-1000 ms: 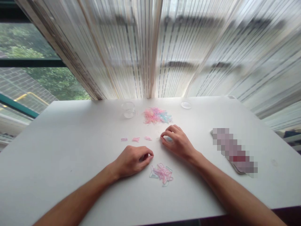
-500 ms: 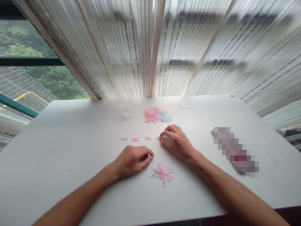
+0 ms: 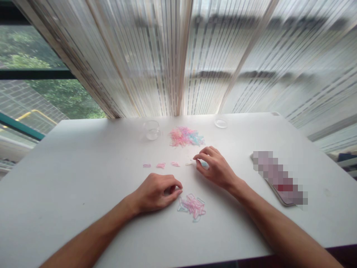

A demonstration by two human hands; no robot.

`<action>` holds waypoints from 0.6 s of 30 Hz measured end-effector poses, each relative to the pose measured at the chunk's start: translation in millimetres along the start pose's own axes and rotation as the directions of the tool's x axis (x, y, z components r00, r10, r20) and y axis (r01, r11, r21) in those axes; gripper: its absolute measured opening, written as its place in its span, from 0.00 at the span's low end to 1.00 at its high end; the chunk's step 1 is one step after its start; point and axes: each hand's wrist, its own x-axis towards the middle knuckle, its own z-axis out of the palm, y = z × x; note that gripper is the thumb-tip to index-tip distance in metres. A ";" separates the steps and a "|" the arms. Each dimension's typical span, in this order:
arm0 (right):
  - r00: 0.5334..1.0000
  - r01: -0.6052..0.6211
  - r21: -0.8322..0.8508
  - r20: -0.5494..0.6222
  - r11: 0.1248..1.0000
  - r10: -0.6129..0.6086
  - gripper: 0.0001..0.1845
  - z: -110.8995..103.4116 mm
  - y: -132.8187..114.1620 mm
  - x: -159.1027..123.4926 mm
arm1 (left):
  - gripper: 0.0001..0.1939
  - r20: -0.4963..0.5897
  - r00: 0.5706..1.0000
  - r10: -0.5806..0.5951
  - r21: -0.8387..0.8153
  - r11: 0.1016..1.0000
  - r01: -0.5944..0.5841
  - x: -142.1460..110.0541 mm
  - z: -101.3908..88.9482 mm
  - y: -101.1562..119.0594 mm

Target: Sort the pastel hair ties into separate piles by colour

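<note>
"Toward the desk's [image 3: 69, 167] left side, how does the left arm lie?"

"The left forearm [image 3: 111, 222] slants inward from the lower edge, and the left hand [image 3: 156, 191] rests low, knuckles up, its thumb and index fingertips together. I can't tell whether they pinch anything."

"What's around it?"

"Just beyond it, a purple clip [image 3: 147, 165] and pink clips [image 3: 161, 165] begin a row. The clear jar [image 3: 152, 130] is farther back. A little right, the row continues with a small pink bunch [image 3: 175, 163]; the multicoloured pile [image 3: 186, 136] sits behind, and a pink and pale-green pile [image 3: 192, 206] of paper clips lies nearer the wearer."

"And the right hand?"

"The right hand [image 3: 216, 167] arches over the row's right end, wrist low, index and thumb curved around a small gap with a bluish clip [image 3: 204, 164] showing there. Whether those tips meet, I can't tell. The right forearm [image 3: 264, 216] runs down to the right."

"Farther right?"

"The clear lid [image 3: 221, 123] at the back, then a pixelated flat object [image 3: 279, 178]."
</note>
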 end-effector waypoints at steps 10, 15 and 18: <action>0.915 -0.016 0.300 0.388 0.954 -0.107 0.09 -24.7 -31.4 -10.1 | 0.12 0.096 0.994 0.051 0.046 0.997 -0.056 -2.6 -4.4 7.0; 0.830 -0.080 0.299 0.548 0.951 -0.102 0.05 -28.2 -43.7 -10.4 | 0.07 0.082 0.994 0.073 0.094 0.992 -0.081 -4.3 -0.4 6.4; 0.800 -0.101 0.290 0.592 0.952 -0.096 0.04 -28.1 -46.4 -10.5 | 0.06 0.084 0.993 0.078 0.086 0.993 -0.085 -4.7 0.8 5.2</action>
